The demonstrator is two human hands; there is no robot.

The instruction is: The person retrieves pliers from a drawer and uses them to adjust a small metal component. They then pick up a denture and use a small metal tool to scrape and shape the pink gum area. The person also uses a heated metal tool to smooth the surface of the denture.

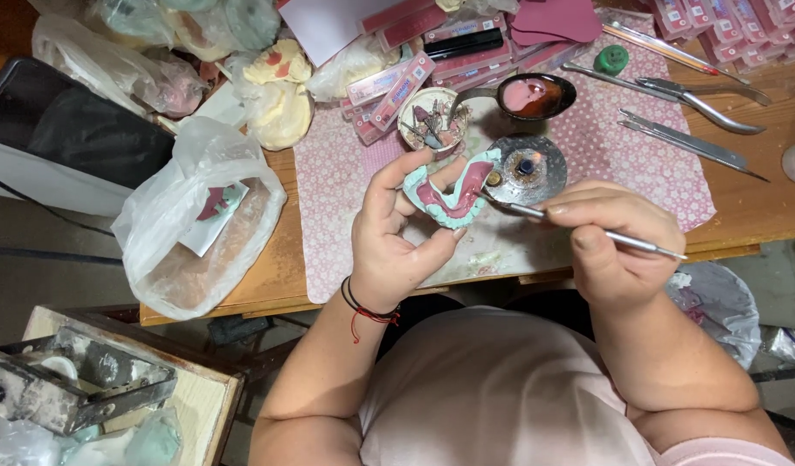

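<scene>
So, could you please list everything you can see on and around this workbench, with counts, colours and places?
dental cast: one, pale green with pink wax, held in the left hand
metal instrument: one, silver, in the right hand, tip at the cast
burner: one, dark round metal, behind the cast
ladle: one, dark, holding pink wax, rear centre
small bowl: one, pale, holding small pieces
flat boxes: several, pink, rear centre
tools: several, silver, rear right
mat: one, pink patterned, on the table
plastic bag: one, clear, left edge
left hand: one, cord bracelet at the wrist
right hand: one
</scene>
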